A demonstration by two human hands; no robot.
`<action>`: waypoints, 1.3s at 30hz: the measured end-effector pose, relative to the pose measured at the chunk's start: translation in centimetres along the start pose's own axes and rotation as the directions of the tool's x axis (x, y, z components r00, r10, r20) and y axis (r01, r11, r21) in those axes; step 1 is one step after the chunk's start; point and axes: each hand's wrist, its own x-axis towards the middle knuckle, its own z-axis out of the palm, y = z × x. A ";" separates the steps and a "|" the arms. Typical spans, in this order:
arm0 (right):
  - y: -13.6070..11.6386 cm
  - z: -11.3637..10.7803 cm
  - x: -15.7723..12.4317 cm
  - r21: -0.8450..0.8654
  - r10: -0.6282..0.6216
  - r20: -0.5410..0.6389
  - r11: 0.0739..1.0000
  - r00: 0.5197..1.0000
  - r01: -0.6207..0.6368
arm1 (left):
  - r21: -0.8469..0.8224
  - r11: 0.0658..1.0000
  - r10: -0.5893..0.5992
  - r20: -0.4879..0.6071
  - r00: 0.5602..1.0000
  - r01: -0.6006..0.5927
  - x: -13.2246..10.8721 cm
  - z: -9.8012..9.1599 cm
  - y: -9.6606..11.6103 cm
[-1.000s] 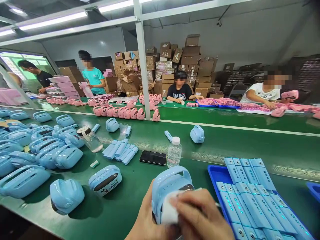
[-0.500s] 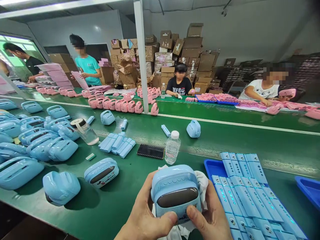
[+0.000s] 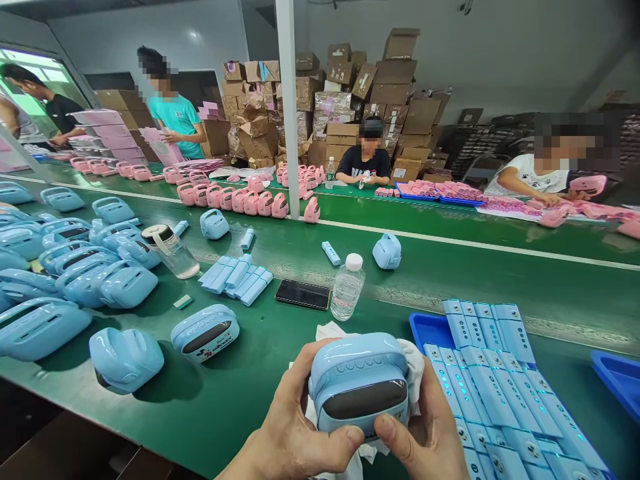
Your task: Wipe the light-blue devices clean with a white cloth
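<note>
Low in front of me is a glossy blue speaker-like case (image 3: 357,370) with a top handle, a row of buttons and a dark oval panel. My left hand (image 3: 305,413) grips its left side, thumb across the lower front. On the other side my right hand (image 3: 425,427) holds it too, with a white cloth (image 3: 414,373) bunched between palm and case. More white cloth shows beneath. To the left stand a similar case with a cartoon print (image 3: 207,337) and another blue case (image 3: 126,360). A blue tray (image 3: 423,331) of light-blue strip-like parts (image 3: 493,380) lies to the right.
A water bottle (image 3: 347,290) and a black phone (image 3: 303,295) sit just beyond my hands. Many blue cases (image 3: 80,267) crowd the left, beside a clear jug (image 3: 173,253). Pink cases (image 3: 240,200) line the far belt, where several people work. A second blue tray (image 3: 620,380) is far right.
The held case has tilted slightly, so its printed lower front shows less. Both hands still hold it. The camera view has shifted a little. Across the belt, a seated person's hands have come together.
</note>
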 end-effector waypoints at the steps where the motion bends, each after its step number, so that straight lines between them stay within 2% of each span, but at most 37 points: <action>1: 0.0 0.0 0.0 -0.005 -0.005 -0.001 1.000 1.000 0.005 | -0.004 1.000 0.003 -0.008 1.000 -0.003 0.0 0.1 -0.1; 7: 0.2 -0.2 0.3 -0.024 -0.005 0.022 1.000 1.000 0.005 | -0.004 1.000 -0.007 -0.031 0.999 0.007 -0.1 0.2 -0.7; 10: 0.6 -0.6 0.6 -0.094 0.016 0.002 0.995 1.000 -0.015 | -0.058 0.992 -0.109 0.040 0.993 0.111 -0.1 0.2 -0.4; 12: 1.2 -1.1 0.7 -0.257 0.007 -0.042 0.966 0.999 -0.017 | -0.157 0.965 -0.209 0.021 0.978 0.210 -0.2 0.5 -0.3; 14: 2.0 -1.5 0.8 -0.527 -0.156 -0.082 0.845 0.984 0.090 | -0.226 0.940 -0.277 -0.067 0.959 0.256 -0.4 1.0 -0.4; 15: 2.5 -1.7 0.8 -0.660 -0.291 -0.057 0.729 0.955 0.183 | -0.219 0.943 -0.281 -0.120 0.952 0.251 -0.5 1.3 -0.5; 16: 2.9 -1.8 0.7 -0.761 -0.434 0.013 0.580 0.901 0.291 | -0.177 0.953 -0.275 -0.172 0.946 0.245 -0.6 1.6 -0.6; 18: 3.3 -1.7 0.7 -0.820 -0.619 0.258 0.266 0.742 0.507 | -0.044 0.970 -0.244 -0.260 0.934 0.241 -0.9 2.0 -0.7; 20: 3.0 -1.4 0.8 -0.704 -0.616 0.537 0.049 0.576 0.709 | 0.048 0.966 -0.227 -0.308 0.924 0.254 -1.1 2.0 -0.7; 21: 2.6 -1.2 1.0 -0.616 -0.588 0.634 0.010 0.503 0.788 | 0.060 0.965 -0.226 -0.312 0.923 0.257 -1.2 2.0 -0.7; 22: 2.0 -1.1 1.2 -0.534 -0.562 0.694 0.016 0.450 0.845 | 0.054 0.967 -0.222 -0.311 0.924 0.251 -1.2 1.8 -0.8; 23: 1.3 -1.1 1.5 -0.477 -0.541 0.721 0.066 0.434 0.876 | 0.034 0.971 -0.216 -0.315 0.924 0.238 -1.1 1.7 -0.9; 24: 0.6 -1.2 1.8 -0.462 -0.534 0.707 0.149 0.465 0.874 | 0.008 0.973 -0.215 -0.335 0.917 0.230 -1.0 1.7 -1.0; 25: 0.0 -1.5 2.1 -0.488 -0.529 0.652 0.255 0.543 0.835 | -0.041 0.973 -0.228 -0.372 0.900 0.229 -0.8 1.7 -1.0; 26: -0.5 -1.8 2.2 -0.533 -0.519 0.561 0.371 0.646 0.761 | -0.128 0.963 -0.271 -0.422 0.865 0.239 -0.6 1.7 -1.0; 27: -0.8 -2.1 2.4 -0.583 -0.493 0.435 0.484 0.753 0.653 | -0.249 0.933 -0.351 -0.476 0.806 0.259 -0.4 1.8 -1.0; 28: -0.9 -2.3 2.3 -0.617 -0.457 0.293 0.580 0.840 0.532 | -0.387 0.878 -0.458 -0.516 0.724 0.280 -0.1 2.0 -0.8; 29: -0.7 -2.3 2.2 -0.621 -0.434 0.154 0.656 0.888 0.428 | -0.515 0.808 -0.563 -0.534 0.630 0.286 0.1 2.3 -0.6; 30: -0.3 -2.0 2.0 -0.603 -0.428 0.057 0.705 0.902 0.373 | -0.615 0.739 -0.647 -0.535 0.543 0.275 0.2 2.6 -0.3; 31: 0.3 -1.6 1.8 -0.584 -0.439 0.012 0.726 0.898 0.363 | -0.688 0.680 -0.705 -0.519 0.483 0.254 0.3 3.0 0.0; 32: 1.0 -0.9 1.4 -0.576 -0.475 0.011 0.717 0.880 0.394 | -0.731 0.642 -0.733 -0.495 0.467 0.233 0.3 3.3 0.2; 33: 1.7 -0.3 1.1 -0.576 -0.526 0.056 0.677 0.849 0.458 | -0.755 0.621 -0.735 -0.467 0.492 0.211 0.3 3.6 0.4; 34: 2.4 0.4 0.9 -0.572 -0.580 0.141 0.614 0.803 0.544 | -0.770 0.609 -0.722 -0.437 0.537 0.192 0.2 3.8 0.4; 36: 3.7 1.1 0.6 -0.519 -0.647 0.357 0.463 0.674 0.719 | -0.782 0.600 -0.687 -0.396 0.609 0.169 0.0 3.8 0.4; 37: 4.2 1.2 0.6 -0.466 -0.648 0.461 0.405 0.606 0.787 | -0.781 0.604 -0.676 -0.397 0.621 0.158 0.0 3.7 0.3; 38: 4.5 0.9 0.6 -0.416 -0.632 0.533 0.383 0.563 0.825 | -0.780 0.609 -0.669 -0.408 0.621 0.144 0.0 3.5 0.2; 39: 4.7 0.5 0.8 -0.396 -0.611 0.553 0.406 0.567 0.823 | -0.782 0.610 -0.670 -0.426 0.608 0.124 0.1 3.2 0.1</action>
